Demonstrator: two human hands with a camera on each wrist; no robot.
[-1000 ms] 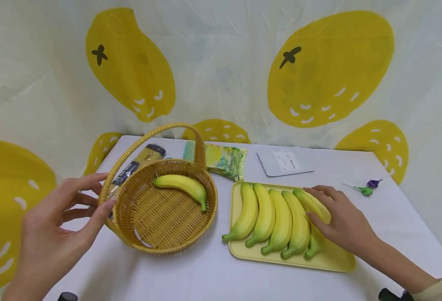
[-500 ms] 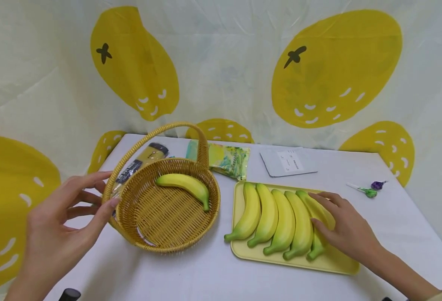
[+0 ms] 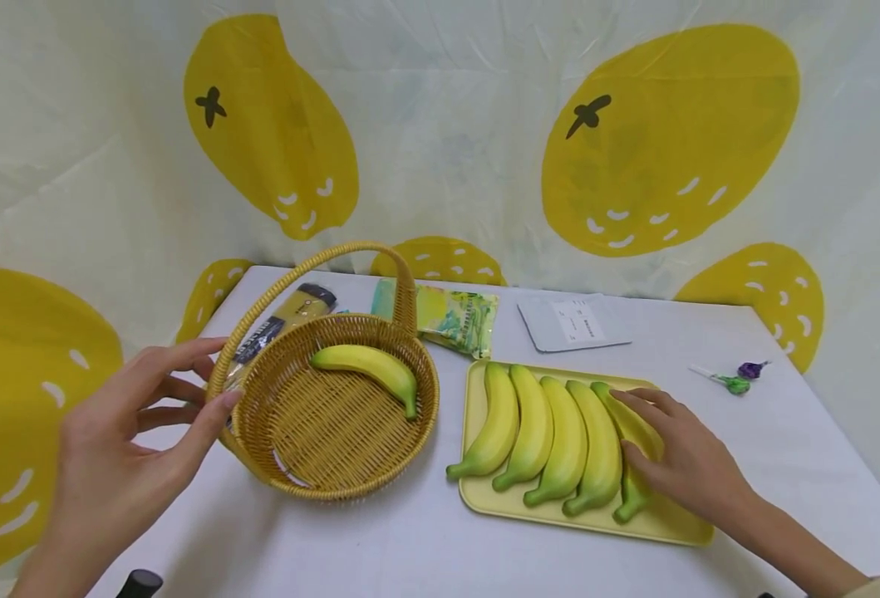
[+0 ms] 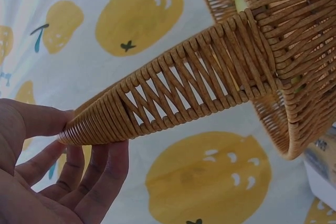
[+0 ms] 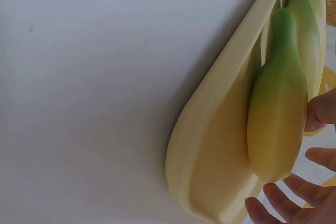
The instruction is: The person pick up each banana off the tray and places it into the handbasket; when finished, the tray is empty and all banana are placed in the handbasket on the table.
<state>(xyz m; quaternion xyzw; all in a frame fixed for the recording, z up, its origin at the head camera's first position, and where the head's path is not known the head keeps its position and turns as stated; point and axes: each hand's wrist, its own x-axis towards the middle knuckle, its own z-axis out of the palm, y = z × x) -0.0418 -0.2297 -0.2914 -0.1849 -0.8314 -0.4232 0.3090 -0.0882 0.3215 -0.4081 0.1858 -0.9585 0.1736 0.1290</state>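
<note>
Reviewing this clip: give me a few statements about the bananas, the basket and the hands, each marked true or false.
1. One banana lies in the wicker basket. True.
2. The yellow tray holds three bananas. False: five lie on it side by side.
3. The right hand rests on the rightmost banana on the tray. True.
4. The left hand holds a lollipop. False: its fingers touch the basket's handle at the rim; the lollipops lie apart near the table's right edge.
5. The basket stands on the tray. False: it stands on the table, left of the tray.
</note>
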